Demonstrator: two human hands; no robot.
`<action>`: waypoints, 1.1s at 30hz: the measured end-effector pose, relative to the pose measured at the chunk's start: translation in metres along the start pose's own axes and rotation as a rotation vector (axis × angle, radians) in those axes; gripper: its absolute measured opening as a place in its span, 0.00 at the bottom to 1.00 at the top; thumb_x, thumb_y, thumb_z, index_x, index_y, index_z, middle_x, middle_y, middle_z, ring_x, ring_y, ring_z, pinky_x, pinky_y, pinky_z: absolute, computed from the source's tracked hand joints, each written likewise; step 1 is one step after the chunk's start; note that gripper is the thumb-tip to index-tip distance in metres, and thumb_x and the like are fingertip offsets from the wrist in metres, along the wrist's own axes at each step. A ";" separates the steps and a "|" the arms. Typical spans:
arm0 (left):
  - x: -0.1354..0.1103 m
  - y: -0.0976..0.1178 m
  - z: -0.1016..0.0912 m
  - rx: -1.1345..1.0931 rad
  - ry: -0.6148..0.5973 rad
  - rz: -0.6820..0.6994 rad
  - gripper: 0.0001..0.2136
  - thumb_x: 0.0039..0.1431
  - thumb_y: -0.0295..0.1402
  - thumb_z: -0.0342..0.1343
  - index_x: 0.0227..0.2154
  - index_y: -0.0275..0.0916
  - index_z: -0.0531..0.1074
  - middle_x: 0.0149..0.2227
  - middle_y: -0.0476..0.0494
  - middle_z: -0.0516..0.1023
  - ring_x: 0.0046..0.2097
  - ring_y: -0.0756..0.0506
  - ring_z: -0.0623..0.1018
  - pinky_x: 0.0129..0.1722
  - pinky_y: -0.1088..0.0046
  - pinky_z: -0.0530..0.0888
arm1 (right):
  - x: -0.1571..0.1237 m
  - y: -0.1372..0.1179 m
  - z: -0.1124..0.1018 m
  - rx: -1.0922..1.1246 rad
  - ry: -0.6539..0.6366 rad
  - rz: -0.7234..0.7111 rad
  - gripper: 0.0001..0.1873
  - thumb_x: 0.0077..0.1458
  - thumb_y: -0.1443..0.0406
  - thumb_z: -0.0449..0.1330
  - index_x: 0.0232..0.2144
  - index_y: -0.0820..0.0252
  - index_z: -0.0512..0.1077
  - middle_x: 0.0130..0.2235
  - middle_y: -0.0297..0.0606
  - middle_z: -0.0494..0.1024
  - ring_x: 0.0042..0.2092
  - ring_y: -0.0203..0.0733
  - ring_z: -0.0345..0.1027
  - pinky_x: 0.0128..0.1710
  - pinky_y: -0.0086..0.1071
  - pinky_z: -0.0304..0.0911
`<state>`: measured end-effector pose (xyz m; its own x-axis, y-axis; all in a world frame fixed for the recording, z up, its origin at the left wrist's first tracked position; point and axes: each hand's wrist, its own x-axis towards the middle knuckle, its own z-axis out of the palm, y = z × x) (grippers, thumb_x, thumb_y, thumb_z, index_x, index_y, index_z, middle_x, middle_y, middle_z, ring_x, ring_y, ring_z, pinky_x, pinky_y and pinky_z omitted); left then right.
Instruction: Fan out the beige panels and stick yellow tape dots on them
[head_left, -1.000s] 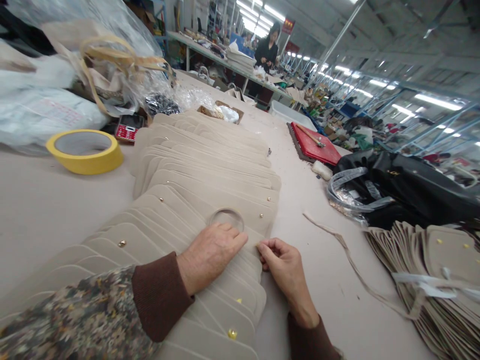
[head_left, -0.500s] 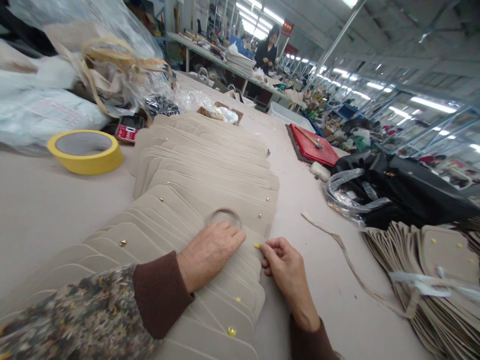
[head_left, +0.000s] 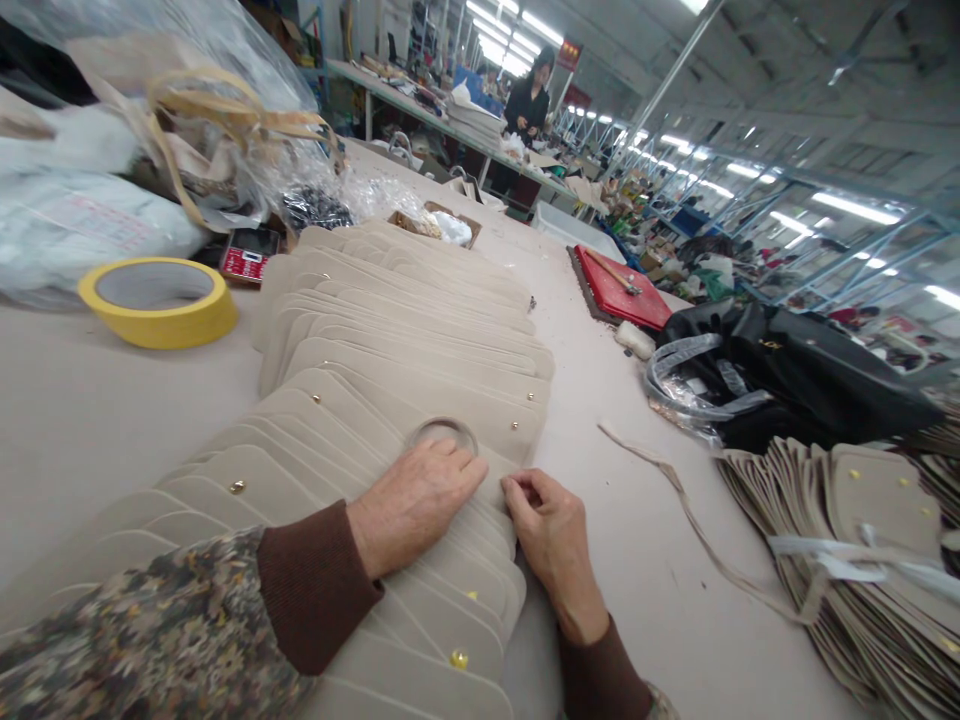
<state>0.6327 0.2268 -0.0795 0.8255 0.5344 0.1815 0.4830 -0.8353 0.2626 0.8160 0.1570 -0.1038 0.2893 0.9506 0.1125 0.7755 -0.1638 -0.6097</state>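
My left hand lies over a row of overlapping beige panels, its fingers curled against a thin ring-shaped roll that is partly hidden behind them. At the right edge of the panels, my right hand pinches thumb and forefinger together. The small yellow piece of tape at these fingertips is covered by them now. Gold studs show on panels farther back. On nearer panels, a yellow piece covers the stud spot.
A yellow tape roll lies left of the panels, by plastic bags. To the right are a loose beige strap, a tied panel bundle, a black bag and a hammer on a red board. A person stands behind.
My right hand has moved slightly left onto the panel edge, and its fingertips now hide the yellow piece. My left hand stays on the panels. The whole view has shifted a little.
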 end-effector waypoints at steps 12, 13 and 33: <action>-0.009 -0.006 0.009 -0.225 0.367 0.160 0.15 0.69 0.28 0.43 0.57 0.36 0.59 0.39 0.44 0.79 0.38 0.50 0.79 0.37 0.77 0.75 | -0.007 -0.003 -0.017 0.232 -0.107 -0.009 0.11 0.57 0.62 0.58 0.29 0.60 0.78 0.27 0.34 0.78 0.29 0.37 0.69 0.29 0.27 0.62; -0.009 -0.005 0.009 -0.213 0.367 0.160 0.17 0.70 0.29 0.43 0.60 0.36 0.56 0.39 0.44 0.79 0.38 0.49 0.79 0.36 0.76 0.75 | -0.008 -0.003 -0.016 0.264 -0.038 -0.060 0.10 0.57 0.62 0.58 0.33 0.60 0.77 0.30 0.35 0.79 0.30 0.38 0.70 0.31 0.28 0.63; -0.005 -0.001 0.005 -0.127 0.229 0.131 0.09 0.64 0.23 0.44 0.29 0.39 0.63 0.25 0.51 0.68 0.25 0.49 0.69 0.24 0.72 0.62 | -0.013 -0.027 0.001 0.225 0.150 -0.284 0.06 0.52 0.69 0.57 0.27 0.59 0.74 0.23 0.34 0.76 0.23 0.35 0.68 0.25 0.27 0.64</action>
<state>0.6289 0.2243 -0.0851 0.7839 0.4508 0.4270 0.3249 -0.8838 0.3366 0.7908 0.1495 -0.0891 0.1723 0.8980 0.4049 0.6992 0.1781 -0.6924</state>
